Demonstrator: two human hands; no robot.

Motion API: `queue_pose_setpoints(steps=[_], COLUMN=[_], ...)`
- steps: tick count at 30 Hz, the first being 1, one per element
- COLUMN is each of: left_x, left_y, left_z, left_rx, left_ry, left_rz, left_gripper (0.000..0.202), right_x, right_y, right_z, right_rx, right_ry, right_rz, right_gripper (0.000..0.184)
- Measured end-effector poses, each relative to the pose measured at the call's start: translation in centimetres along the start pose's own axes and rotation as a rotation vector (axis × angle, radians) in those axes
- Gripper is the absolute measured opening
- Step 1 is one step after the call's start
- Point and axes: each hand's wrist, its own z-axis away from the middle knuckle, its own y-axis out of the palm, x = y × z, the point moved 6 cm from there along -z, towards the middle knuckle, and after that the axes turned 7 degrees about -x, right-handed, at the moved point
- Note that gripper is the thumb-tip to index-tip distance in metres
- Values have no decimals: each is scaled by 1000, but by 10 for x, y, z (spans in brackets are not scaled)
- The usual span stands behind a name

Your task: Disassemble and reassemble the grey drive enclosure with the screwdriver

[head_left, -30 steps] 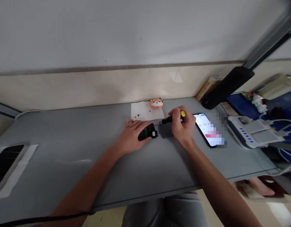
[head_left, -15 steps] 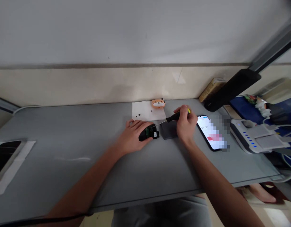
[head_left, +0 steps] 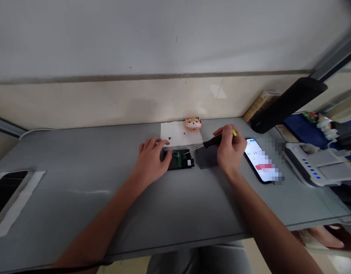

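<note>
on a grey surface (head_left: 107, 213), the left hand (head_left: 150, 161) has drawn back left, fingers loosely parted, baring more of the black device (head_left: 179, 163) at its right; the right hand (head_left: 230, 150) grips a screwdriver (head_left: 211, 142), tip at the device.

At a grey desk (head_left: 175, 207), I point a screwdriver (head_left: 211, 141) with my right hand (head_left: 230, 148) at an exposed green circuit board (head_left: 179, 157), my left hand (head_left: 152, 158) alongside.
</note>
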Motion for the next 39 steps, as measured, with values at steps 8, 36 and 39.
queue_pose_setpoints(steps=[8, 36, 39], left_x=[2, -13, -13], left_y=[3, 9, 10], left_z=[0, 8, 7], left_rx=[119, 128, 154], left_ry=[-133, -96, -119], left_rz=[88, -109, -118], left_gripper=[13, 15, 14], right_x=[4, 4, 3], right_y=[-4, -1, 0], right_z=[-1, 0, 1], right_rx=[-36, -7, 3], right_ry=[-61, -66, -34], right_rz=[25, 17, -6], right_gripper=[46, 43, 41])
